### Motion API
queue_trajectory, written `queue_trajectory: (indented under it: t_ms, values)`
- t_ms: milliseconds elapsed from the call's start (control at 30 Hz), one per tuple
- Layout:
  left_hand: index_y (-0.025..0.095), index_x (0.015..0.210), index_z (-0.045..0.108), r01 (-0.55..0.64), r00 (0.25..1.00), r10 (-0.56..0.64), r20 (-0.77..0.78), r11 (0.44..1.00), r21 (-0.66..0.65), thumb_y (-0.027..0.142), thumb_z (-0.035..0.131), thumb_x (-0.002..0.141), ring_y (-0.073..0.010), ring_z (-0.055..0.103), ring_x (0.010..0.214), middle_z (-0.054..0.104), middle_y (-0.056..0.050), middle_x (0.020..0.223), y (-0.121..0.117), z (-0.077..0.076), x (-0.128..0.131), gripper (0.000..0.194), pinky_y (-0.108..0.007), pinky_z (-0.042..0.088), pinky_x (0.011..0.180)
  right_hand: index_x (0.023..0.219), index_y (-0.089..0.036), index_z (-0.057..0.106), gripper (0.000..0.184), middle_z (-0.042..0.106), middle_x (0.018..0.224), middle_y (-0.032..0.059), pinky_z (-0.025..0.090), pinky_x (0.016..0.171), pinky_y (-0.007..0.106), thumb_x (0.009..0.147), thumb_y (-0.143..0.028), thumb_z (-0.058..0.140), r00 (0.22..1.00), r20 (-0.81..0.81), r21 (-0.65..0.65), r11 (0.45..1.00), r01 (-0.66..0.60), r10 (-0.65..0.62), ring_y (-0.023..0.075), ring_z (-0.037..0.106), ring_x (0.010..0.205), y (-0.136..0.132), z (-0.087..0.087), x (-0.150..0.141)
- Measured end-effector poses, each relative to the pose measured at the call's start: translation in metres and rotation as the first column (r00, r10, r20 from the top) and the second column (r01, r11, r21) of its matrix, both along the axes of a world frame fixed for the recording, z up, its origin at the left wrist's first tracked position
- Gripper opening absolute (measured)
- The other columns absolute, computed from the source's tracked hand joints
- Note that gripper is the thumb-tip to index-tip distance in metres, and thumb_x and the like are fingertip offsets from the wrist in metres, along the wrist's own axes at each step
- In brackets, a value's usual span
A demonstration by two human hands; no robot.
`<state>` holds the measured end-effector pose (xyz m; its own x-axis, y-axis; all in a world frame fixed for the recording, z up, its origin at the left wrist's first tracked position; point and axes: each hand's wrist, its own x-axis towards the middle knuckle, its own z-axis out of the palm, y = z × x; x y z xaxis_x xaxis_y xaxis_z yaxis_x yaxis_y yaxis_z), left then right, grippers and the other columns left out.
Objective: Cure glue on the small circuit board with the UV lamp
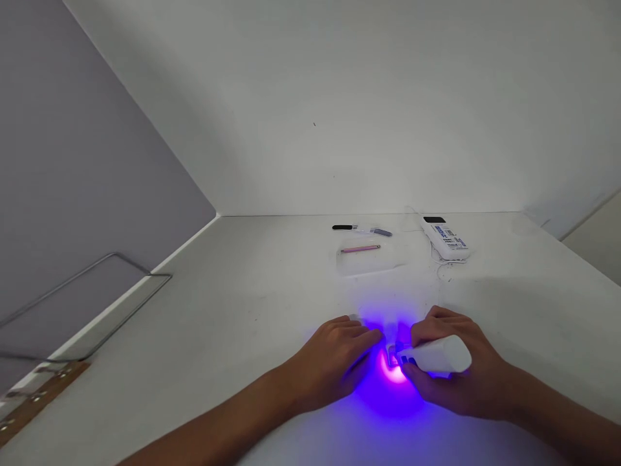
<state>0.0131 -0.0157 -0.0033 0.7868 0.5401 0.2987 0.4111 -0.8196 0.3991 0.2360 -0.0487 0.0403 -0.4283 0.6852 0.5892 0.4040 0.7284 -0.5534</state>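
Note:
My right hand [466, 375] is wrapped round a white handheld UV lamp [439, 355], low over the white table. Its head points left and throws a violet-blue glow onto the tabletop, with a bright pink spot beneath. My left hand [337, 353] lies at the left side of that glow, fingers curled together and their tips close to the lamp's head. What those fingertips hold, if anything, is hidden by the hand and the glare.
Farther back on the table [233, 285] lie a pink stick tool [359, 248] on a clear sheet [373, 264], a black-ended stick [343, 227], a grey-ended piece [382, 232] and a white device [446, 238] with a cable. A bent metal wire frame [129, 317] juts in at left, by a wooden piece [43, 401].

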Motion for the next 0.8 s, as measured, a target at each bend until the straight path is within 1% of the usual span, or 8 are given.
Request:
queue_trajectory:
  t_ms: [133,333,500,800]
  values:
    - [0.018,0.082,0.055,-0.007,1.0,0.007,-0.015,1.0,-0.012,0.012,0.041,0.1,-0.0139,0.049,0.053,0.059,0.002,0.066,-0.0005,-0.0005,-0.0003,0.023,-0.029,0.038,0.06,0.091,-0.024,0.058,0.015,0.069,0.065,-0.0042,0.048,0.058,0.027,0.086,-0.012,0.065,1.0,0.022,-0.012,1.0,-0.012,0.012,0.0124,0.06,0.052,0.0009,-0.0007,0.0012]
    - [0.017,0.088,0.059,-0.003,0.999,0.002,-0.04,0.999,-0.034,0.011,0.042,0.098,-0.0149,0.053,0.055,0.063,0.0,0.07,-0.0005,0.0006,-0.0011,0.021,-0.03,0.039,0.062,0.092,-0.023,0.061,0.013,0.068,0.063,-0.0035,0.048,0.06,0.028,0.087,-0.012,0.066,0.998,0.06,-0.01,1.0,-0.026,0.026,0.0124,0.057,0.05,0.0009,-0.002,0.0028]
    - [0.017,0.088,0.058,-0.009,0.999,0.008,-0.036,0.999,-0.043,0.012,0.042,0.099,-0.0147,0.052,0.055,0.062,0.001,0.068,-0.0013,0.0028,-0.0009,0.02,-0.029,0.039,0.062,0.094,-0.021,0.061,0.01,0.069,0.064,-0.0032,0.048,0.06,0.028,0.089,-0.013,0.065,0.992,0.11,0.011,0.998,-0.066,0.064,0.0111,0.055,0.048,0.0018,-0.002,0.0046]
    - [0.018,0.089,0.058,-0.005,0.999,0.004,-0.032,0.999,-0.046,0.013,0.042,0.1,-0.0154,0.054,0.056,0.063,0.001,0.07,-0.0009,0.0008,-0.0012,0.02,-0.03,0.04,0.062,0.094,-0.022,0.06,0.009,0.07,0.065,-0.0032,0.048,0.06,0.028,0.09,-0.015,0.064,0.99,0.127,0.02,0.998,-0.064,0.061,0.011,0.056,0.048,0.0015,-0.0012,0.005]
